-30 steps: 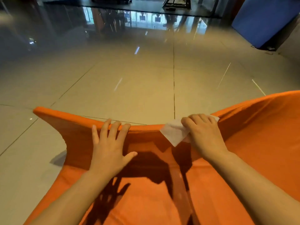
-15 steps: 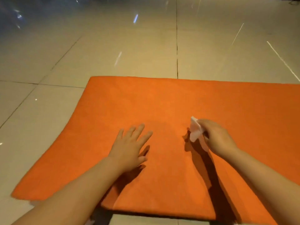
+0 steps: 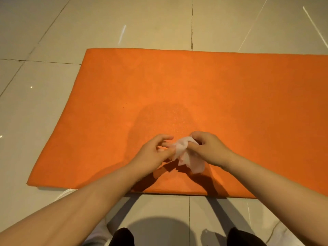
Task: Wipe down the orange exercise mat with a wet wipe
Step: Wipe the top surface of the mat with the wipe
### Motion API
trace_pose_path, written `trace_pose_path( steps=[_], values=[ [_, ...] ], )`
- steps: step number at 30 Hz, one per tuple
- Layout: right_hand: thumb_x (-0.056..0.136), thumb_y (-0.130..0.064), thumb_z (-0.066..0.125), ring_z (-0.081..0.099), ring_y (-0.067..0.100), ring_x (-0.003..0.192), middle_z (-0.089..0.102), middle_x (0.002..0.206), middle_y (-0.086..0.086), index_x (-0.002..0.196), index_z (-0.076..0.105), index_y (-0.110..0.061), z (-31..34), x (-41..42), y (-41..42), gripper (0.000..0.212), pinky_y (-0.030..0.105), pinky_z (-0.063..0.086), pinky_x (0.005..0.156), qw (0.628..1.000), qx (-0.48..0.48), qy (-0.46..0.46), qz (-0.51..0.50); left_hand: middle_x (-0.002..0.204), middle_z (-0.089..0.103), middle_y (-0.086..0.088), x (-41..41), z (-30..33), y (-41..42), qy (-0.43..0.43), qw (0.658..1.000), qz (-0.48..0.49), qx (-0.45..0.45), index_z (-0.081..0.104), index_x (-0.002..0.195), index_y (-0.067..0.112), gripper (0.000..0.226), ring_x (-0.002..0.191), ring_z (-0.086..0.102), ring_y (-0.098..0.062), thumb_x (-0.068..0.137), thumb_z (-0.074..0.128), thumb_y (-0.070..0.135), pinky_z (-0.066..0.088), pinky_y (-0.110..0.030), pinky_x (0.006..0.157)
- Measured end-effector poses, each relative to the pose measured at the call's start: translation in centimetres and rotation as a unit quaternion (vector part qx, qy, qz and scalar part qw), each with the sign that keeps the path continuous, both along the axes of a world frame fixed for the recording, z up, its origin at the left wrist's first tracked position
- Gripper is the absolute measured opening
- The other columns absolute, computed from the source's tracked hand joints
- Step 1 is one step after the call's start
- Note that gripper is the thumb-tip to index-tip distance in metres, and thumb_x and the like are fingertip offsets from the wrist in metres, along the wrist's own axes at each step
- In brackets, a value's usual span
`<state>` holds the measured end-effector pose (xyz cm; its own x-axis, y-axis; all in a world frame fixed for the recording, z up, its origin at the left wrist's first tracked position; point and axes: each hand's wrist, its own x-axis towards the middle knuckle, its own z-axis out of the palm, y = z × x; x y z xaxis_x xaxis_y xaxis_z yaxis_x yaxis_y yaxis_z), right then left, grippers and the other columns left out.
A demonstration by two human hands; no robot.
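The orange exercise mat (image 3: 195, 89) lies flat on the tiled floor, its right end running out of view. A crumpled white wet wipe (image 3: 186, 153) hangs just above the mat's near middle, held between both hands. My right hand (image 3: 207, 150) grips the wipe's upper part with curled fingers. My left hand (image 3: 154, 153) pinches the wipe's left edge with thumb and fingers. A faintly darker, damp-looking patch shows on the mat just beyond the hands.
Glossy beige floor tiles (image 3: 124, 23) surround the mat on all visible sides. My dark trouser legs (image 3: 122, 237) and a white object's edge (image 3: 69, 192) sit at the mat's near edge, bottom of view.
The mat's far edge, lifted a second ago, now lies flat. My left hand left the mat and joined the right hand on the wipe, which is now bunched between them.
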<state>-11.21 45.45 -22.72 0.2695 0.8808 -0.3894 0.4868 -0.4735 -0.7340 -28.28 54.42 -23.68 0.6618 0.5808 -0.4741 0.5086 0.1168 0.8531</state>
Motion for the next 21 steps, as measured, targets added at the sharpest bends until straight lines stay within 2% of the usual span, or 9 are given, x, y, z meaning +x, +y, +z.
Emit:
trace_pose_path(
  steps=[2,4,6,9,12,16,18,19,21],
  values=[
    [0.095,-0.024,0.061,0.042,0.010,0.062,0.050,0.067,-0.003,0.072,0.053,-0.015,0.1,-0.2,-0.2,0.026,0.031,0.032,0.059,0.999,0.005,0.041,-0.026,0.093,0.063,-0.002,0.9,0.7,-0.8,-0.026,0.995,0.076,-0.063,0.065,0.101,0.024,0.012,0.076,0.065,-0.009,0.094,0.064,0.014,0.057,-0.029,0.077],
    [0.092,-0.029,0.064,0.047,0.012,0.066,0.056,0.074,-0.001,0.089,0.058,-0.017,0.0,-0.2,-0.6,0.014,0.031,0.035,0.061,0.997,0.001,0.060,-0.051,0.086,0.064,-0.003,1.2,1.1,-1.1,-0.051,0.986,0.127,-0.099,0.065,0.088,0.018,0.008,0.071,0.066,-0.007,0.095,0.063,0.013,0.057,-0.024,0.067],
    [0.090,-0.029,0.067,0.048,0.014,0.066,0.057,0.081,0.000,0.100,0.054,-0.021,-0.1,-0.1,-1.2,0.019,0.031,0.036,0.061,0.997,0.003,0.052,-0.057,0.082,0.063,-0.004,1.0,1.2,-1.1,-0.065,0.976,0.171,-0.121,0.062,0.082,0.014,0.014,0.065,0.066,-0.003,0.096,0.062,0.012,0.055,-0.019,0.057],
    [0.088,-0.020,0.071,0.049,0.011,0.067,0.057,0.084,-0.004,0.088,0.048,-0.023,-0.6,-0.3,-2.2,0.023,0.030,0.038,0.064,0.998,0.010,0.040,-0.048,0.083,0.065,-0.005,0.6,1.4,-0.8,-0.051,0.969,0.203,-0.134,0.059,0.082,0.013,0.014,0.063,0.068,-0.004,0.096,0.061,0.014,0.056,-0.019,0.056],
    [0.088,-0.017,0.071,0.046,0.013,0.064,0.052,0.069,-0.002,0.076,0.055,-0.017,-0.7,-0.5,-3.1,0.020,0.030,0.038,0.064,0.990,-0.018,0.128,-0.061,0.076,0.060,-0.005,0.1,1.8,-1.0,-0.056,0.971,0.194,-0.128,0.058,0.083,0.011,0.013,0.057,0.066,-0.011,0.096,0.061,0.012,0.057,-0.021,0.054],
    [0.094,-0.022,0.064,0.048,0.014,0.068,0.054,0.073,0.002,0.077,0.061,-0.013,-0.7,-0.5,-3.8,0.019,0.028,0.040,0.061,0.982,-0.054,0.179,-0.037,0.074,0.054,-0.006,-0.9,1.5,-1.3,-0.043,0.974,0.197,-0.103,0.055,0.085,0.010,0.012,0.050,0.064,-0.011,0.098,0.058,0.010,0.057,-0.023,0.050],
    [0.095,-0.021,0.063,0.061,0.020,0.078,0.066,0.084,0.002,0.085,0.063,-0.018,-1.6,0.1,-3.9,0.010,0.038,0.050,0.073,0.988,-0.036,0.138,-0.066,0.077,0.059,-0.012,-1.9,0.1,-0.8,0.008,0.968,0.240,-0.072,0.055,0.085,0.011,0.014,0.049,0.064,-0.014,0.100,0.056,0.010,0.059,-0.029,0.052],
    [0.095,-0.021,0.063,0.065,0.022,0.085,0.070,0.091,0.002,0.090,0.063,-0.019,-2.1,0.7,-4.0,0.005,0.039,0.050,0.079,0.994,-0.027,0.080,-0.074,0.079,0.061,-0.016,-2.4,-0.8,-0.2,0.035,0.962,0.264,-0.056,0.056,0.085,0.011,0.016,0.052,0.064,-0.020,0.100,0.055,0.012,0.061,-0.039,0.059],
    [0.095,-0.024,0.063,0.064,0.023,0.098,0.069,0.104,0.003,0.101,0.063,-0.018,-3.0,1.9,-4.9,0.009,0.035,0.047,0.082,0.996,-0.041,-0.070,-0.031,0.090,0.065,-0.019,-3.8,-2.3,1.4,0.117,0.957,0.261,0.043,0.061,0.088,0.011,0.016,0.076,0.065,-0.031,0.100,0.052,0.014,0.054,-0.050,0.080]
  ],
)
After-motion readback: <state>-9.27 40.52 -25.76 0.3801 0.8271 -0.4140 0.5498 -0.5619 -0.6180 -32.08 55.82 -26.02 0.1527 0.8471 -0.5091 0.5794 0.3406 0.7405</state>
